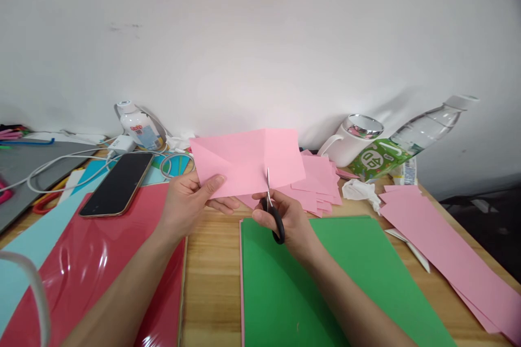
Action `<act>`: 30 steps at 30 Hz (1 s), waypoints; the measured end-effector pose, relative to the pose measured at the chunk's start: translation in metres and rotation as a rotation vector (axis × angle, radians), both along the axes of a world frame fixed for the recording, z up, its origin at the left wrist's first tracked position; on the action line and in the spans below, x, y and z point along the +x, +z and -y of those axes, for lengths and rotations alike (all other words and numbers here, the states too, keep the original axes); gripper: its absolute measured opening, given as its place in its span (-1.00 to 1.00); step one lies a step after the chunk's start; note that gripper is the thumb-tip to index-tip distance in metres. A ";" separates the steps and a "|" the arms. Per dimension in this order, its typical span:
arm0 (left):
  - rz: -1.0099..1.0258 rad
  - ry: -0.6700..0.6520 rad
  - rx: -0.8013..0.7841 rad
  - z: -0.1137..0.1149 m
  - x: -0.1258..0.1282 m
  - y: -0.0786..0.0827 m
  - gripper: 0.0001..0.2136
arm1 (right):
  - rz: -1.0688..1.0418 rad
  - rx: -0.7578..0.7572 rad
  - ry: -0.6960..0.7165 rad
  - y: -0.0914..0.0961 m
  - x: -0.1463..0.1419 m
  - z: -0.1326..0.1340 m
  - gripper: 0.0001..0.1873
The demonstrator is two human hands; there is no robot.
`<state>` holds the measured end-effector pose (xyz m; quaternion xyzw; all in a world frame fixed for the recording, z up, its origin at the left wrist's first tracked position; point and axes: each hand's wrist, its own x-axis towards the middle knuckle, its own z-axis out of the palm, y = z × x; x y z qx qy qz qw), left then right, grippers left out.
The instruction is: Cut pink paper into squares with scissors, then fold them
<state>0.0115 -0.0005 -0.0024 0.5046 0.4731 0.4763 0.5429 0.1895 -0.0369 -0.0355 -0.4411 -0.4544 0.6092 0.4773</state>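
My left hand [191, 199] pinches the lower left edge of a folded pink sheet of paper [240, 160], held up above the wooden table [211, 265]. My right hand [285, 217] grips black-handled scissors [272, 211]. Their blades point upward and cut into the sheet's bottom edge near its middle crease. Both hands hover over the gap between a red sheet and a green sheet.
A green sheet [325, 282] lies under my right arm, a glossy red sheet [89, 265] with a phone [118, 184] at left. A pile of pink pieces [317, 184] sits behind, long pink strips [443, 249] at right. A white mug [354, 138], tilted water bottle [411, 138], cables and crumpled tissue [360, 191] line the wall.
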 end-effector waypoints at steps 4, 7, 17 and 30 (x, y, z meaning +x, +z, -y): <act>-0.004 -0.004 -0.005 0.000 0.000 0.000 -0.85 | -0.001 -0.010 -0.010 0.001 -0.001 0.000 -0.55; -0.002 0.006 0.001 0.000 0.000 0.000 -0.86 | 0.023 -0.024 -0.031 0.002 -0.001 0.001 -0.55; 0.022 0.004 0.000 0.001 0.001 0.001 -0.84 | 0.018 -0.036 -0.074 0.002 -0.003 0.000 -0.56; 0.015 -0.028 -0.021 0.000 0.001 0.000 -0.85 | 0.013 -0.027 -0.094 0.000 -0.003 0.000 -0.56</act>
